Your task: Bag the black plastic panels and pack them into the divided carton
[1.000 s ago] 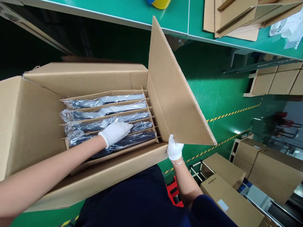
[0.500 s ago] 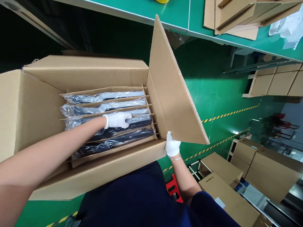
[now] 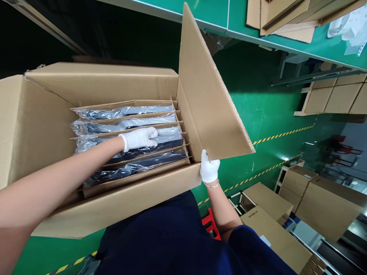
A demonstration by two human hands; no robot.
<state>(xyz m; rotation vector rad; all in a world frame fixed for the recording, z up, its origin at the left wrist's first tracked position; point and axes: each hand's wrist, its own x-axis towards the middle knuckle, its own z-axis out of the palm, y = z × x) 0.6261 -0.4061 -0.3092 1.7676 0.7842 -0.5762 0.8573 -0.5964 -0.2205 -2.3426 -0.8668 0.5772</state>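
Note:
A large open cardboard box stands in front of me. Several dark, flat parts in clear plastic bags lie in rows inside, separated by cardboard dividers. My left hand, in a white glove, is on a bagged part in the middle of the box, thumb and fingers on either side of its upper edge. At the near right corner, my right hand, also gloved, is closed on the lower edge of the raised box flap, thumb upward; its fingertips are hidden.
Beyond the box runs a green-topped table carrying cardboard divider pieces and white plastic bags. Stacked cartons stand at the right on the green floor, along with a red object near my right arm.
The box sits slightly higher in view. The flap has tilted upward along its outer edge, with my right hand still at its corner. My left hand has shifted slightly left along the bagged part.

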